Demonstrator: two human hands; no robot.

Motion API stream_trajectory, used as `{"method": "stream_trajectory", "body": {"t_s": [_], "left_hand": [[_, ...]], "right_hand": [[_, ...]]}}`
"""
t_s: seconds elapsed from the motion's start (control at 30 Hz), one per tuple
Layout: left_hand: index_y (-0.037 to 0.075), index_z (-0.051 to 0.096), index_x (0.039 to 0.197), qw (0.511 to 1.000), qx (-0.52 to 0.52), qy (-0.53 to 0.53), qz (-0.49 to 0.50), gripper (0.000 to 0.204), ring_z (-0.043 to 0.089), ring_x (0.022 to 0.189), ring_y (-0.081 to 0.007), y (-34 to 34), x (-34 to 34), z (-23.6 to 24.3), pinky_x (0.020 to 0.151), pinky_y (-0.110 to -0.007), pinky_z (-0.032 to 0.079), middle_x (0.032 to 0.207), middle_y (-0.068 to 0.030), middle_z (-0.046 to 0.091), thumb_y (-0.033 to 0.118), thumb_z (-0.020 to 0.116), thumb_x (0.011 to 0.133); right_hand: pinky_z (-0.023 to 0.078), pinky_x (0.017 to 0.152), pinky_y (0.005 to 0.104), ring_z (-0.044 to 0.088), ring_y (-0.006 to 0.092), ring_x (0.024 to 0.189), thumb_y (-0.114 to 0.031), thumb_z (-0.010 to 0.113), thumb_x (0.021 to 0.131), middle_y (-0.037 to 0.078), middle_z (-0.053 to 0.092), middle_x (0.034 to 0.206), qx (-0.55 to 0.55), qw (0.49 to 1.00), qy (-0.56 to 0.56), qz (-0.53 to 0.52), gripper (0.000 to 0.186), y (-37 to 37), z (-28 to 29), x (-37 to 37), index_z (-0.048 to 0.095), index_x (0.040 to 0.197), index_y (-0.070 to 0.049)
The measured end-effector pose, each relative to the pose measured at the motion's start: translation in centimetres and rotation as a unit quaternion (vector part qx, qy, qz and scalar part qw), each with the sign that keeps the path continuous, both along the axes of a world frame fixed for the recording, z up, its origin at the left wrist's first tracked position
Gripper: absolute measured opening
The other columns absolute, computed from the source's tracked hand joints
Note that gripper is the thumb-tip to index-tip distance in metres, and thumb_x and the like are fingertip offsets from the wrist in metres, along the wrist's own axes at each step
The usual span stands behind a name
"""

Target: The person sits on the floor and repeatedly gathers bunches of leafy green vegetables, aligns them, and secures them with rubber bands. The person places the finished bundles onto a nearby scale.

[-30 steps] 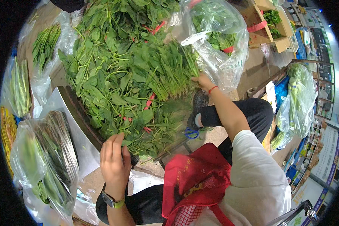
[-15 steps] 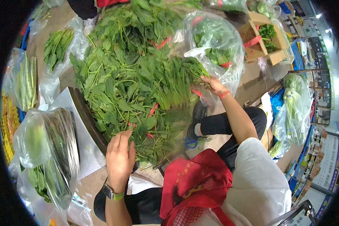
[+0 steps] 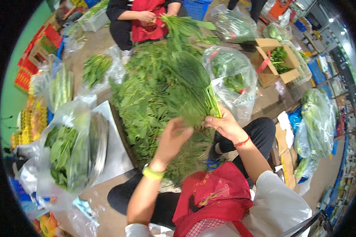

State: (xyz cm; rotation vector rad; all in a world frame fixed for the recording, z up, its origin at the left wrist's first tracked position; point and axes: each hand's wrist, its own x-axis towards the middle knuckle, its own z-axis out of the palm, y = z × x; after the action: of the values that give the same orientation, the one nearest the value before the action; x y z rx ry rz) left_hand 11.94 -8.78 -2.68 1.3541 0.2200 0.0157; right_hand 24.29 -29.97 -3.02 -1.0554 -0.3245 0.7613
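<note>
A bunch of long-stemmed leafy greens (image 3: 197, 81) is gripped near its cut stem ends by my right hand (image 3: 227, 124), its dark leaves pointing away from me. Close to the stem ends, on their left, my left hand (image 3: 172, 140) has its fingers stretched out and slightly blurred, with nothing plainly held. A smeared green patch shows between that hand and the stems. Below both hands spreads a wide heap of loose greens (image 3: 140, 93). Blue-handled scissors (image 3: 212, 163) lie by my right foot.
Across the heap, a person in a red apron (image 3: 149, 23) holds another bunch. A clear bag of greens (image 3: 231, 75) and a cardboard box (image 3: 267, 73) stand at the right. Bagged greens (image 3: 65, 154) and a pale board (image 3: 114, 152) lie left.
My right hand has lifted a bunch from the heap and brought it nearer. My left hand has moved right toward its stems. The view has shifted upward, showing the person opposite.
</note>
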Motion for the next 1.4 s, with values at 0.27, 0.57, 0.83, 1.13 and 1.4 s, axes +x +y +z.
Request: {"method": "stream_trajectory", "body": {"t_s": [0.27, 0.57, 0.83, 1.13, 1.4], "left_hand": [[0.003, 0.066, 0.114, 0.971, -0.156, -0.064, 0.170, 0.017, 0.066, 0.093, -0.0136, -3.1, -5.3, 7.1, 0.086, -0.031, 0.055, 0.102, -0.0028, 0.069, 0.005, 0.067, 0.098], [0.006, 0.059, 0.093, 0.961, -0.189, -0.090, 0.182, 0.011, 0.065, 0.082, -0.0116, -5.6, -13.5, 8.8, 0.081, -0.036, 0.061, 0.087, -0.0013, 0.064, 0.010, 0.066, 0.100], [0.002, 0.064, 0.114, 0.961, -0.162, -0.122, 0.190, 0.015, 0.069, 0.091, -0.0143, -8.8, -16.9, 10.0, 0.083, -0.034, 0.060, 0.100, -0.0047, 0.069, 0.008, 0.066, 0.100], [0.004, 0.065, 0.108, 0.966, -0.096, -0.100, 0.219, 0.013, 0.068, 0.086, -0.0113, -10.4, -18.5, 11.1, 0.079, -0.028, 0.058, 0.097, -0.0027, 0.070, 0.008, 0.070, 0.097], [0.006, 0.067, 0.105, 0.969, -0.032, -0.093, 0.226, 0.010, 0.066, 0.082, -0.0089, -11.4, -18.5, 10.2, 0.075, -0.027, 0.058, 0.094, -0.0008, 0.070, 0.008, 0.071, 0.096]], "right_hand": [[0.059, 0.091, 0.0414, 0.066, 0.0237, 0.112, -0.014, 0.065, 0.100, 0.009, 0.061, 0.132, 0.069, 0.997, 0.035, -0.003, 0.050, 0.9, 5.8, -8.5, 0.044, 0.145, -0.005], [0.051, 0.068, 0.0251, 0.065, 0.0125, 0.086, -0.020, 0.070, 0.097, 0.004, 0.067, 0.105, 0.027, 0.999, -0.012, 0.031, 0.034, -4.1, 6.5, -11.0, 0.057, 0.125, -0.005], [0.053, 0.073, 0.0273, 0.067, 0.0140, 0.096, -0.019, 0.075, 0.093, 0.006, 0.069, 0.116, 0.029, 0.997, -0.015, 0.069, 0.042, -4.8, 10.3, -15.6, 0.055, 0.128, -0.007], [0.053, 0.074, 0.0284, 0.067, 0.0158, 0.098, -0.020, 0.076, 0.092, 0.006, 0.067, 0.111, 0.055, 0.994, -0.033, 0.094, 0.045, -5.4, 9.3, -16.7, 0.055, 0.129, -0.006], [0.052, 0.075, 0.0263, 0.064, 0.0102, 0.088, -0.013, 0.084, 0.082, 0.002, 0.068, 0.103, 0.014, 0.991, -0.107, 0.075, 0.048, -4.4, 9.7, -17.2, 0.059, 0.122, -0.004]]}}
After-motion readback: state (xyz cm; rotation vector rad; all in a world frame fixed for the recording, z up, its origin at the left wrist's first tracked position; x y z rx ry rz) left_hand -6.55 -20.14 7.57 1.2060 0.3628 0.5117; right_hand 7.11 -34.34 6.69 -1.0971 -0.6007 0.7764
